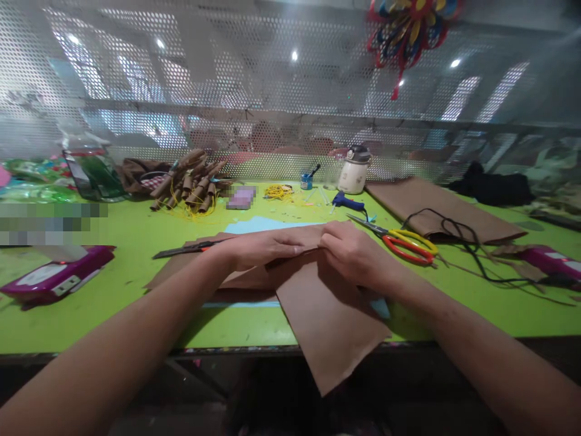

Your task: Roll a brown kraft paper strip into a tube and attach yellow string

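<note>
A sheet of brown paper (pixel 329 315) hangs toward me over the table's front edge, its upper end folded or rolled between my hands. My left hand (pixel 261 249) presses and pinches that upper edge from the left. Beside it, my right hand (pixel 351 251) closes its fingers around the same paper. More brown paper (pixel 170 269) lies beneath, on top of a light blue sheet (pixel 258 225). A dark utility knife (pixel 181 249) rests on the paper left of my left hand. Scissors with red and yellow handles (pixel 403 242) lie to the right of my right hand.
On the green table (pixel 122 321), a blue glue gun (pixel 348 202), a cream bottle (pixel 353 172) and tied paper rolls (pixel 195 184) stand or lie behind. A folded brown sheet (pixel 436 206) and a black cable (pixel 472 251) are right; a purple power strip (pixel 63 278) is left.
</note>
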`<state>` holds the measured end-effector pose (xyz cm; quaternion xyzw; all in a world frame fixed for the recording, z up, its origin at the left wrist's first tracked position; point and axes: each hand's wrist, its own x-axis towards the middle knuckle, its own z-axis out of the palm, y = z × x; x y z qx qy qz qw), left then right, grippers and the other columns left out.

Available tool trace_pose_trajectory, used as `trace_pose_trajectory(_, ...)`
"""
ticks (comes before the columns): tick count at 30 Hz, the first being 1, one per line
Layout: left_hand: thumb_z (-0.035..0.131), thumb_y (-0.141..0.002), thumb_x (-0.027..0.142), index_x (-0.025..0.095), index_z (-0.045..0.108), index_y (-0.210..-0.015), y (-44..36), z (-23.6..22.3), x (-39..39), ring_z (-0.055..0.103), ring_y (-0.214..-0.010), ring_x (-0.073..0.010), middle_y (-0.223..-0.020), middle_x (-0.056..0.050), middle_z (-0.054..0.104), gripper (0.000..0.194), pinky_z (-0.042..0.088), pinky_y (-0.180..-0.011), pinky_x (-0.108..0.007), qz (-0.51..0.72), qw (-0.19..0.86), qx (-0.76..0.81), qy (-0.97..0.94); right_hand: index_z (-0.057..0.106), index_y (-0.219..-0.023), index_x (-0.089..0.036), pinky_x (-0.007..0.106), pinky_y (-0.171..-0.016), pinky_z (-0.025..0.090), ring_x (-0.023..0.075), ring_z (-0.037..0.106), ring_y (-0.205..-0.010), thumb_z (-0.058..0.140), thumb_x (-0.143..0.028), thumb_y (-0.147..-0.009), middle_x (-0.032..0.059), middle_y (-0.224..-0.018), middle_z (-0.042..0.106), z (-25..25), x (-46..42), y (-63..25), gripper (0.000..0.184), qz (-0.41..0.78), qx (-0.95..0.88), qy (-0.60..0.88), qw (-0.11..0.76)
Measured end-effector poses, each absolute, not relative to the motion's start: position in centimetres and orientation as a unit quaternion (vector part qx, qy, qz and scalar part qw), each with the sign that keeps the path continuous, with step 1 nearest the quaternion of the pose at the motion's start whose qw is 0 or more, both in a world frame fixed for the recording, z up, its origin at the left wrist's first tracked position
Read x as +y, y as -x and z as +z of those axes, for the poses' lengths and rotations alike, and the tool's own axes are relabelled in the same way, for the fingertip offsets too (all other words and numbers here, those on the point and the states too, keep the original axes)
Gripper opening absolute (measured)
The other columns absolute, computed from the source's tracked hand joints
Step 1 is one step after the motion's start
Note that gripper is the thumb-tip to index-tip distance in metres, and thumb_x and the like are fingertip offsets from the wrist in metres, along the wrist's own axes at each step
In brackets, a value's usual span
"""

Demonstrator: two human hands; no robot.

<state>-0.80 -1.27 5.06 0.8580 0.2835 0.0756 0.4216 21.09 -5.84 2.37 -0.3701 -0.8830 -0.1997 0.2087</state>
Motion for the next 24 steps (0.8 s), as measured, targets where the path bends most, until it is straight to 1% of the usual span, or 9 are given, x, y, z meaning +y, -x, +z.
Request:
trace_pose_trajectory(2,0.045,-0.089,0.036,0.022,0.06,-0.116,0.8,4.3,-1.0,0.051,-0.113,-0.0171,-0.126,-0.003,0.059,0.034,0.037,-0.095,-0.029,0.097,0.504,0.278,-0.812,0.051,-0.07,-0.016,0.03,-0.066,0.032,0.0175,0.04,-0.072,0.039,-0.011,-0.086,0.0069,-0.077,0.049,2.3,-5.7,-21.2,0.021,-0.189,-0.881,0.37,0.228)
trace_pose_trajectory(4,0.047,-0.088,0.037,0.02,0.06,-0.115,0.6,3.8,-0.8,0.053,-0.109,-0.0182,-0.122,-0.005,0.06,0.034,0.04,-0.09,-0.029,0.096,0.519,0.298,-0.795,0.052,-0.07,-0.016,0.029,-0.066,0.033,0.0175,0.041,-0.073,0.04,-0.011,-0.086,0.0072,-0.079,0.049,2.2,-5.5,-21.3,0.02,-0.171,-0.881,0.372,0.237)
trace_pose_trajectory(8,0.047,-0.087,0.042,0.02,0.06,-0.111,0.4,3.8,-0.6,0.052,-0.105,-0.019,-0.118,-0.005,0.061,0.035,0.039,-0.087,-0.029,0.087,0.436,0.324,-0.835,0.054,-0.073,-0.015,0.029,-0.067,0.036,0.017,0.045,-0.074,0.045,-0.012,-0.083,0.0069,-0.08,0.051,2.0,-5.1,-21.3,0.014,-0.114,-0.878,0.387,0.259)
trace_pose_trajectory(12,0.039,-0.089,0.046,0.019,0.061,-0.101,0.5,4.0,-0.7,0.054,-0.091,-0.0171,-0.103,-0.003,0.064,0.038,0.039,-0.079,-0.027,0.074,0.369,0.304,-0.875,0.059,-0.084,-0.015,0.029,-0.07,0.042,0.0156,0.051,-0.076,0.051,-0.012,-0.08,0.006,-0.086,0.054,1.9,-4.9,-21.4,0.01,0.025,-0.859,0.397,0.322)
trace_pose_trajectory(16,0.041,-0.089,0.046,0.022,0.059,-0.112,0.6,4.5,-1.2,0.053,-0.096,-0.0193,-0.108,-0.004,0.064,0.038,0.039,-0.08,-0.027,0.081,0.296,0.325,-0.895,0.057,-0.107,-0.015,0.029,-0.073,0.047,0.0158,0.057,-0.085,0.055,-0.009,-0.072,0.0085,-0.104,0.057,2.4,-4.9,-21.6,0.035,0.221,-0.801,0.402,0.384)
trace_pose_trajectory(18,0.04,-0.09,0.043,0.023,0.057,-0.117,0.4,4.9,-1.6,0.053,-0.1,-0.02,-0.114,-0.004,0.063,0.037,0.039,-0.083,-0.028,0.078,0.288,0.315,-0.901,0.056,-0.111,-0.015,0.029,-0.074,0.047,0.0163,0.057,-0.087,0.056,-0.012,-0.073,0.009,-0.105,0.059,2.7,-4.8,-21.7,0.039,0.308,-0.751,0.423,0.403)
trace_pose_trajectory(19,0.039,-0.091,0.042,0.024,0.056,-0.118,0.2,5.0,-1.8,0.053,-0.102,-0.0199,-0.117,-0.004,0.061,0.037,0.039,-0.085,-0.028,0.08,0.291,0.301,-0.904,0.057,-0.109,-0.014,0.029,-0.073,0.047,0.016,0.058,-0.085,0.056,-0.016,-0.075,0.0085,-0.101,0.061,2.7,-4.8,-21.7,0.034,0.34,-0.731,0.433,0.402)
trace_pose_trajectory(21,0.037,-0.093,0.039,0.025,0.054,-0.121,-0.1,5.2,-2.1,0.051,-0.108,-0.019,-0.123,-0.003,0.058,0.036,0.037,-0.09,-0.028,0.094,0.302,0.267,-0.91,0.062,-0.096,-0.014,0.026,-0.065,0.044,0.014,0.056,-0.073,0.055,-0.03,-0.081,0.0059,-0.086,0.062,2.7,-4.7,-21.7,0.023,0.378,-0.717,0.448,0.379)
trace_pose_trajectory(24,0.037,-0.093,0.035,0.024,0.053,-0.123,-0.4,5.2,-2.3,0.051,-0.109,-0.0184,-0.125,-0.004,0.057,0.036,0.036,-0.092,-0.029,0.096,0.305,0.257,-0.912,0.062,-0.074,-0.014,0.023,-0.05,0.035,0.01,0.046,-0.055,0.051,-0.047,-0.083,0.001,-0.065,0.055,2.3,-4.6,-21.6,0.036,0.402,-0.725,0.45,0.332)
